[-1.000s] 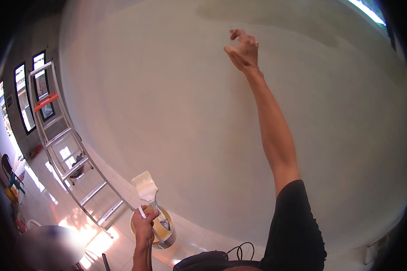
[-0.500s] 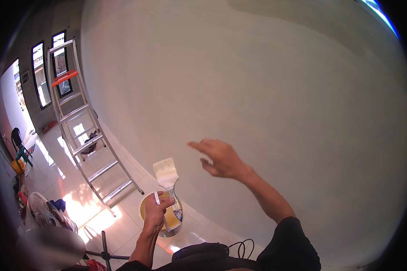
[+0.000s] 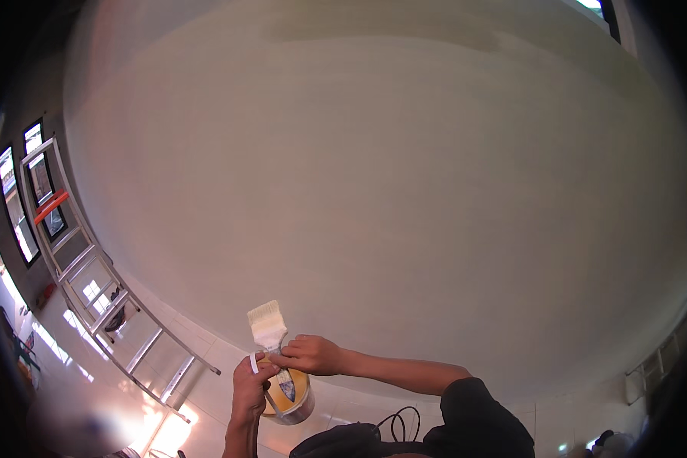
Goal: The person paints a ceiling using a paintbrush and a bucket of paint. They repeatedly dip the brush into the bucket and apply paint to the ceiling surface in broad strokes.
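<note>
A wide paintbrush (image 3: 266,327) with pale, paint-coated bristles stands bristles up in front of a small bucket (image 3: 296,408) with yellowish contents. My left hand (image 3: 247,388) is closed round the bucket's pale strap-like handle, its thumb close to the brush's handle. From the right, my right hand (image 3: 311,356) has its fingers curled at the brush's handle, just below the metal-coloured band. How firmly each hand grips the brush is partly hidden where the fingers meet.
A broad grey-beige wall (image 3: 389,198) fills most of the view, with a darker patch near its top. On the left an aluminium stepladder (image 3: 120,305) with an orange part stands on shiny floor tiles. Narrow windows (image 3: 17,202) are behind it. Another ladder-like frame (image 3: 656,370) stands far right.
My right hand has come down and left from in front of the wall to the brush's handle. The view has swung right, so the stepladder sits further left and lower.
</note>
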`<move>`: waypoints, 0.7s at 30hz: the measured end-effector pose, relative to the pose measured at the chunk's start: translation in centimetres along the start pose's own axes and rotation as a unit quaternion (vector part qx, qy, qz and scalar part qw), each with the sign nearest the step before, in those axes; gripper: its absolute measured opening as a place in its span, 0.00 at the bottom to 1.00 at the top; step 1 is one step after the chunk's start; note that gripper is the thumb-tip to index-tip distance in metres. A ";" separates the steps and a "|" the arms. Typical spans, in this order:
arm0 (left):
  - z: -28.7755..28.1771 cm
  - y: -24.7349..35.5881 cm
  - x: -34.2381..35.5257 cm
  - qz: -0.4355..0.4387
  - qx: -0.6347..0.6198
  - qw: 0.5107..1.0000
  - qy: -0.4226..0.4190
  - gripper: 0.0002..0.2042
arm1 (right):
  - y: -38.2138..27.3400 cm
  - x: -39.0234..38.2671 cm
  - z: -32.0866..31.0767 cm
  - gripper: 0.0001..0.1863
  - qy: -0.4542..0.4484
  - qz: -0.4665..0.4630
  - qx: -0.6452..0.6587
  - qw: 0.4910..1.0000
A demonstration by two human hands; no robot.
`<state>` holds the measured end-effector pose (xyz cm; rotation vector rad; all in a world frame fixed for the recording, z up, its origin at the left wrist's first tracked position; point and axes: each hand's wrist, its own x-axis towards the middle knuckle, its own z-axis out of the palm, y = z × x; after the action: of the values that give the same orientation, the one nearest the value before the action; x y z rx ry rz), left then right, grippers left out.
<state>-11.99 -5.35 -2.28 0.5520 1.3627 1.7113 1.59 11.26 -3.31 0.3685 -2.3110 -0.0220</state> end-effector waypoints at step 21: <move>8.8 4.0 -3.4 -0.057 0.014 0.985 -0.163 0.34 | -4.3 -4.4 -18.2 0.10 0.320 0.474 0.186 0.799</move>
<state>-4.81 -3.39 4.68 0.7214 1.1607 1.4375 18.55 10.15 5.69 -0.5601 -1.5708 0.9195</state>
